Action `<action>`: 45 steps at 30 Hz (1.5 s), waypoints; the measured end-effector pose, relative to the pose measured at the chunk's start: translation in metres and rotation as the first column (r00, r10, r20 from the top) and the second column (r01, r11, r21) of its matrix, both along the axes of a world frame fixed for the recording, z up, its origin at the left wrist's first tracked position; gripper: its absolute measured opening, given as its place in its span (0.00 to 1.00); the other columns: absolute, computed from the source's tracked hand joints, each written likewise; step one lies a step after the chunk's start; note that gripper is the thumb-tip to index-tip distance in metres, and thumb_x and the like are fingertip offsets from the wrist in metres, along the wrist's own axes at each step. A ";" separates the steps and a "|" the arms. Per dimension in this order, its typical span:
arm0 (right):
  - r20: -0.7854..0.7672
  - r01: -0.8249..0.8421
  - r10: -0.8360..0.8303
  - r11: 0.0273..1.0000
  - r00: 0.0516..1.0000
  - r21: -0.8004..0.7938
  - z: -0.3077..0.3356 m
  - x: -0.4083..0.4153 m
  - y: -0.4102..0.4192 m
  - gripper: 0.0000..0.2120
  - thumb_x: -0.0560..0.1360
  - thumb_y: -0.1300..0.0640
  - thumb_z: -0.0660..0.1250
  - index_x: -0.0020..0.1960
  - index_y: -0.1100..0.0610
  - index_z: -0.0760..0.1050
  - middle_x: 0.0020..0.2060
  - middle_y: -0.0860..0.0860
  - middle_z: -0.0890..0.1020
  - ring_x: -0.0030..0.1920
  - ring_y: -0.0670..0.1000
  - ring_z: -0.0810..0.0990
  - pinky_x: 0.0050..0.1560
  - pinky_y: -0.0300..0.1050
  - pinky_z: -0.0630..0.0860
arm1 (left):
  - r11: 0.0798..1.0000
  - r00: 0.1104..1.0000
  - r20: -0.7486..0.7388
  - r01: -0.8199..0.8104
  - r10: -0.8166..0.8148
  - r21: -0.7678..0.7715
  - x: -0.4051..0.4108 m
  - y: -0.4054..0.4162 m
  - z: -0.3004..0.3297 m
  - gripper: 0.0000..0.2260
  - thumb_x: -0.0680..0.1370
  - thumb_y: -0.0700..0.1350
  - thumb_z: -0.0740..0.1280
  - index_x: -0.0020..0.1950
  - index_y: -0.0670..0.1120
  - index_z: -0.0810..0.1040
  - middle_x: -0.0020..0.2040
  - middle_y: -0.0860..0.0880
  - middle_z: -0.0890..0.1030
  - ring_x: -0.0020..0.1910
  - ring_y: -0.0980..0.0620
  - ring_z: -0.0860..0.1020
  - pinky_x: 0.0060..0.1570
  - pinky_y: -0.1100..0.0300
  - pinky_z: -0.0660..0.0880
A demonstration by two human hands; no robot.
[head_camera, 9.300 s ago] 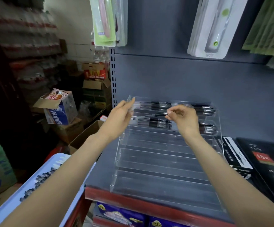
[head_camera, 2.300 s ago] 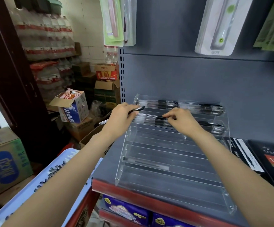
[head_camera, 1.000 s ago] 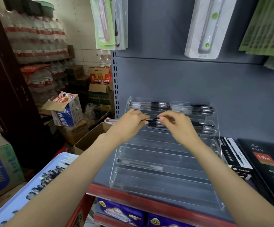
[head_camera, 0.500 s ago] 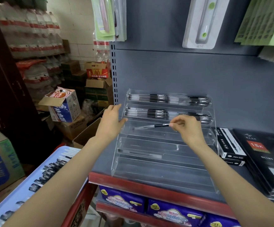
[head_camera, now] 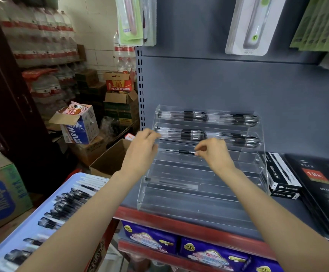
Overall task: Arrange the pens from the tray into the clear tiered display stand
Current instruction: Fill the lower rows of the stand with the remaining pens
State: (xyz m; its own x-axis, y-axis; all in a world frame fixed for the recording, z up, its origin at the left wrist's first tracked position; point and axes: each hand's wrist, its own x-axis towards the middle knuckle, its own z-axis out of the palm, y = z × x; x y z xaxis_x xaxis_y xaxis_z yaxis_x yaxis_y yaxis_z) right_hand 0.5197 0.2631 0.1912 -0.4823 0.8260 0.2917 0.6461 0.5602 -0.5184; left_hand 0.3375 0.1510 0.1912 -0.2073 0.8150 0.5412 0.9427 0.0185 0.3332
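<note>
The clear tiered display stand (head_camera: pixel 199 195) sits on the grey shelf. Its top two tiers hold rows of black-and-clear pens (head_camera: pixel 193 116). A single black pen (head_camera: pixel 180 151) lies along the third tier, and my right hand (head_camera: pixel 215 153) pinches its right end between thumb and forefinger. My left hand (head_camera: pixel 143 148) hovers at the stand's left edge with loosely curled fingers and holds nothing. The light blue tray (head_camera: pixel 47 196) at lower left carries several more pens (head_camera: pixel 63 210). A pale pen-like strip (head_camera: pixel 171 182) lies in a lower tier.
Black pen boxes (head_camera: pixel 283 173) and black diary notebooks (head_camera: pixel 320 185) lie right of the stand. Packaged goods hang above it. An open cardboard box (head_camera: pixel 110 160) and stacked cartons stand on the floor at left. Purple packs (head_camera: pixel 150 238) fill the shelf below.
My right hand has lowered the pen from above the second tier into the third tier. My left hand let go of the pen's other end and moved to the stand's left edge.
</note>
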 end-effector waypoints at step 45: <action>0.143 -0.409 0.474 0.850 0.869 -0.331 -0.103 -0.276 -0.212 0.13 0.80 0.60 0.58 0.60 0.64 0.74 0.57 0.59 0.75 0.55 0.59 0.75 0.56 0.53 0.72 | 0.852 0.907 0.233 -0.204 0.350 -0.483 -0.248 -0.207 -0.131 0.11 0.80 0.44 0.60 0.59 0.43 0.76 0.55 0.41 0.79 0.51 0.40 0.77 0.48 0.46 0.75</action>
State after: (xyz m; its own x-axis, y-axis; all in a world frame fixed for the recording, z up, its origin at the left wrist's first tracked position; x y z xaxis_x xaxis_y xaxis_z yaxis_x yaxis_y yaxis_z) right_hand 0.2439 0.0509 0.0883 -0.8381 0.5409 -0.0709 0.4770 0.6634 -0.5765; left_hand 0.0896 -0.0559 0.0606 -0.5535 0.8327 0.0152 0.7289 0.4756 0.4924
